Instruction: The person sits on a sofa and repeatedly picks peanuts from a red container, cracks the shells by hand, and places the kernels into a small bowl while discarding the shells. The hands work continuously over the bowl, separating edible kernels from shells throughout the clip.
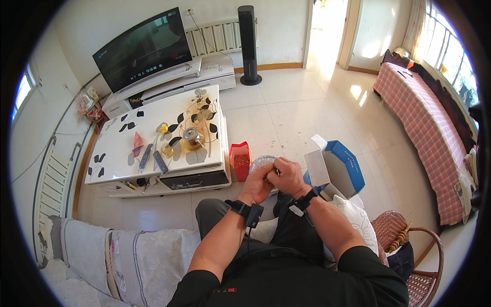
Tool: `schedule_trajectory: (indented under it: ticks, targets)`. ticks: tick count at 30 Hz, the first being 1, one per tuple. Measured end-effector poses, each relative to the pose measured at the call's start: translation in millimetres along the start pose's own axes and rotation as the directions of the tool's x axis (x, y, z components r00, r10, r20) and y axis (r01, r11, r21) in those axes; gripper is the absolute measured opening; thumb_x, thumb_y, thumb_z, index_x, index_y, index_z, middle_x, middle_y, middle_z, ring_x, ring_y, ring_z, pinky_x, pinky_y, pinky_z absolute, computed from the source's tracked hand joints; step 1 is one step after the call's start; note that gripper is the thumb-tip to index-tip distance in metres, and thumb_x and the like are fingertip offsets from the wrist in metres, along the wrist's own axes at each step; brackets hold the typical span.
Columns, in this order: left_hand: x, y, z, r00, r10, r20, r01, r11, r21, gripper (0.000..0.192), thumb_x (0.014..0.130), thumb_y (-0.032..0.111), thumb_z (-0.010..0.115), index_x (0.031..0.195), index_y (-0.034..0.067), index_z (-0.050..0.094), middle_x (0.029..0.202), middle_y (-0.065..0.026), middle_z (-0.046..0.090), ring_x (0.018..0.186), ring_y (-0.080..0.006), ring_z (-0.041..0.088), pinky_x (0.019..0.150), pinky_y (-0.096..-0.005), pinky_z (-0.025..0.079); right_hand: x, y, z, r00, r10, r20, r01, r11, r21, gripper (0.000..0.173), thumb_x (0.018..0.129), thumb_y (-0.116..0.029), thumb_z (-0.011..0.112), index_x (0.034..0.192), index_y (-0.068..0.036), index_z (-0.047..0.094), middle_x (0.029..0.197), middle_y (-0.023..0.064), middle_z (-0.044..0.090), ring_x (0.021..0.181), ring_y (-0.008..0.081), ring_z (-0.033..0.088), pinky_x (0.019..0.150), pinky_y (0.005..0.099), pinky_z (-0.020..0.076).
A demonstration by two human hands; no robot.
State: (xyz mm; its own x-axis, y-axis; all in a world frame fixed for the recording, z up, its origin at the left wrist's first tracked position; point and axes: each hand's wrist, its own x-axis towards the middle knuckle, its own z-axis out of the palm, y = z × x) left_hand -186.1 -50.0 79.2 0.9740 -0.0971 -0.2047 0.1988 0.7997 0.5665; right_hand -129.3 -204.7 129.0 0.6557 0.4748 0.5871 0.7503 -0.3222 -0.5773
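Observation:
Both my hands meet above a pale openwork basket (pixel 262 162), between my knees and the coffee table. My left hand (pixel 259 184) has its fingers curled against my right hand (pixel 287 175), and the fingertips of both touch. Whatever may be pinched between them is hidden. Just left of the basket stands an open red box (pixel 241 163) with small reddish-brown pieces inside, perhaps peanuts. To the right of my hands sits an open blue and white cardboard box (pixel 345 163); its inside looks pale.
A white coffee table (pixel 111 153) at the left holds a glass teapot (pixel 193 139), glass cups, a pink cloth (pixel 138 144) and two dark packets. Small bits lie on the tiled floor (pixel 282 136). A wicker chair (pixel 437 253) stands at the lower right, beside the sofa.

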Motion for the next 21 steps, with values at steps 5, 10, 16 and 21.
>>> schedule_trajectory:
  ticks: [5, 10, 16, 21]
  targets:
    - [-5.0, 9.8, -4.6, 1.0, -0.015, 0.003, 0.015, 0.999, -0.03, 0.023, 0.111, 0.026, 0.071, 0.127, 0.01, 0.074, 0.122, -0.0033, 0.078, 0.115, -0.0201, 0.073, 0.107, -0.0415, 0.057, -2.4, -5.6, 0.3, 0.993, 0.11, 0.05, -0.119, 0.958, 0.26, 0.019, 0.096, -0.019, 0.08, 0.091, -0.002, 0.075, 0.085, 0.0149, 0.073, 0.07, 0.0321, 0.072, 0.066, 0.0422, 0.0575]
    - [-7.1, 14.2, -8.0, 0.995, -0.046, 0.084, 0.053, 0.996, -0.076, 0.029, 0.111, 0.03, 0.072, 0.132, 0.01, 0.072, 0.126, -0.0049, 0.077, 0.118, -0.022, 0.073, 0.108, -0.0427, 0.057, -1.2, -6.7, -2.3, 0.969, 0.177, 0.171, -0.235, 0.87, 0.434, 0.019, 0.099, -0.016, 0.079, 0.093, 0.001, 0.075, 0.083, 0.0145, 0.072, 0.07, 0.0259, 0.07, 0.066, 0.0392, 0.0562]
    - [-8.5, 9.1, -4.4, 0.996, -0.074, 0.056, 0.079, 0.993, -0.086, 0.035, 0.112, 0.035, 0.072, 0.136, 0.009, 0.071, 0.129, -0.0056, 0.077, 0.122, -0.0225, 0.072, 0.111, -0.0426, 0.056, 0.0, -7.0, 2.0, 0.998, 0.055, 0.02, -0.058, 0.957, 0.283, 0.017, 0.095, -0.013, 0.077, 0.086, 0.0, 0.07, 0.079, 0.018, 0.069, 0.068, 0.0352, 0.069, 0.063, 0.0438, 0.0554]
    - [-9.4, 9.7, 0.0, 0.994, -0.086, 0.069, 0.09, 0.994, -0.057, 0.033, 0.113, 0.033, 0.069, 0.134, 0.009, 0.073, 0.13, -0.0051, 0.077, 0.123, -0.0216, 0.072, 0.111, -0.0421, 0.056, -1.7, -4.6, 3.5, 1.0, -0.013, 0.01, 0.011, 0.988, 0.152, 0.018, 0.092, -0.012, 0.075, 0.083, -0.001, 0.065, 0.08, 0.0199, 0.069, 0.071, 0.0424, 0.069, 0.063, 0.0484, 0.0552]
